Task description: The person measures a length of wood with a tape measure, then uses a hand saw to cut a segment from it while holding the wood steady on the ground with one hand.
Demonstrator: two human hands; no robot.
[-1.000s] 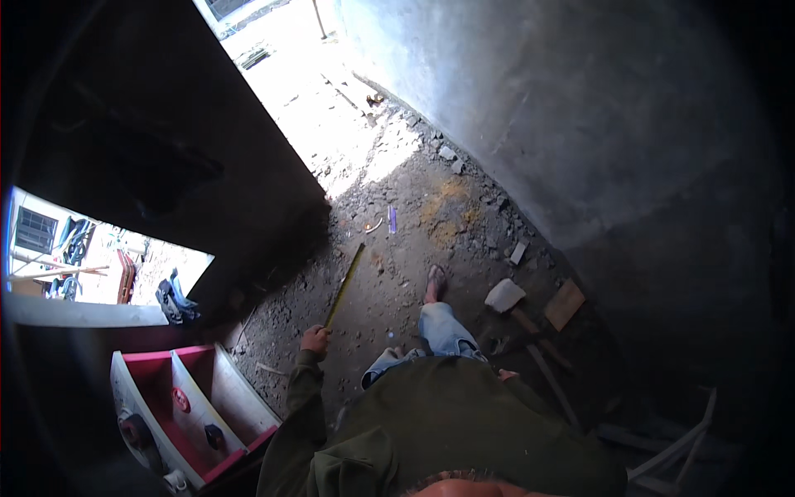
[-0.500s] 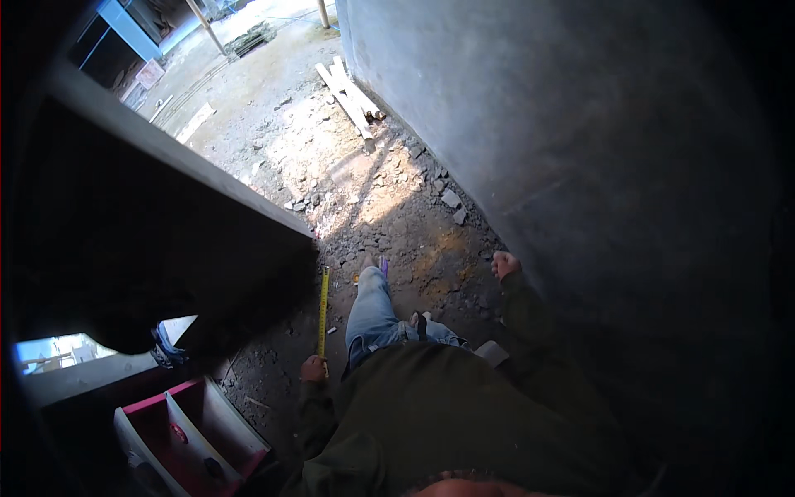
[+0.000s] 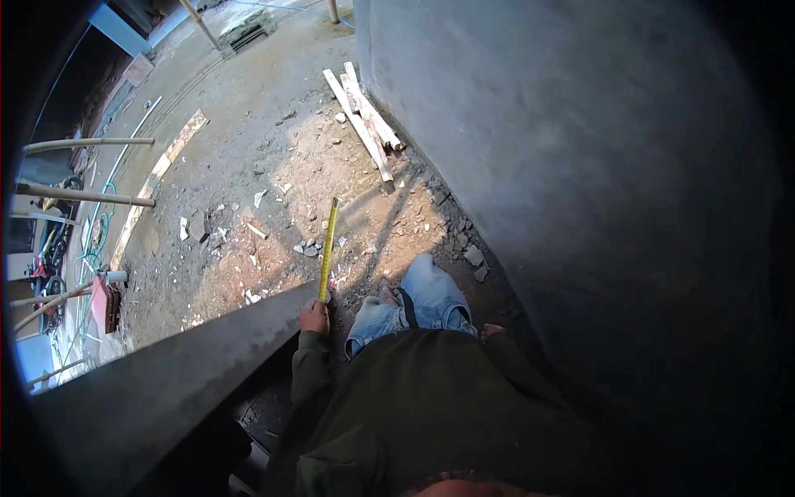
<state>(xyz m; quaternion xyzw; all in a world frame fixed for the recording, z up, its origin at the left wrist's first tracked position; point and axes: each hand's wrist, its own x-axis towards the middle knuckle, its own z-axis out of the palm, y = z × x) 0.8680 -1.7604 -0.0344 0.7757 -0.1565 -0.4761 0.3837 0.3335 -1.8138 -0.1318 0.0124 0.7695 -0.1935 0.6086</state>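
Left hand (image 3: 313,316) grip clamped on yellow tape measure (image 3: 329,253), blade extended over sunlit ground (image 3: 257,166) beside end of left wall (image 3: 190,356). Right hand (image 3: 493,331), earlier raised at right wall (image 3: 580,166), had dropped near hip; grip indeterminable. Tape thus carried one-handed, out of shade.

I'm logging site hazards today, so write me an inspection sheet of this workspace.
Surface: rough ground, partly sunlit, strewn with rubble.
Tools: yellow tape measure, blade extended forward; whether its tip touches the ground is unclear.
Clutter: wooden battens heaped beside the wall; a long plank lies farther left.
Hands: left hand grips the tape measure; right hand is mostly hidden, its grip unclear.
Cables: green looped line at far left, hose or cable unclear.
Surroundings: grey wall on the right, bamboo poles on the left.
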